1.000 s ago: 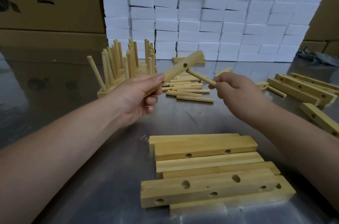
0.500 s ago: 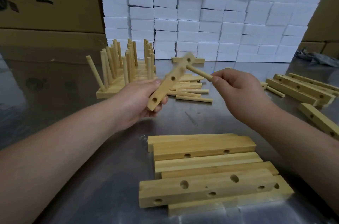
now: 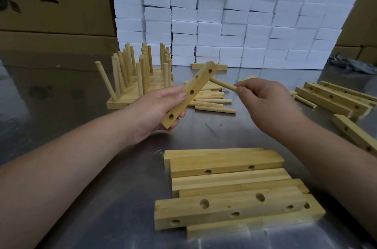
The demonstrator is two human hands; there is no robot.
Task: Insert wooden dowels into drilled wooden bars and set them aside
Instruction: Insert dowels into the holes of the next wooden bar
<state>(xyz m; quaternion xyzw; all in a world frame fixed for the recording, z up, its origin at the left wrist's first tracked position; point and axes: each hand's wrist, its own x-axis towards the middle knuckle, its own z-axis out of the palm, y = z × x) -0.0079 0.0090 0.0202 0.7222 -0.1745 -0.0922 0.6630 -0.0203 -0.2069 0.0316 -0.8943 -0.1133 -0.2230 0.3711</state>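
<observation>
Left hand (image 3: 157,110): gripping the drilled bar (image 3: 191,93) by its lower end, tilted up over the metal table (image 3: 102,167).
Right hand (image 3: 263,100): pinching a dowel (image 3: 223,85), whose far end meets the bar by its top hole (how deep, I can't tell).
Loose dowels (image 3: 212,104): lying on the table behind the hands.
Finished bars (image 3: 138,77): far left, pegs upright.
Undone bars (image 3: 230,187): stacked nearest us.

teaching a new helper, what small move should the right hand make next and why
Probably push the dowel on into the bar. The right hand pinches its near end, its far tip only meets the bar's upper end near the top hole, and the left hand grips the bar's lower half.
</observation>
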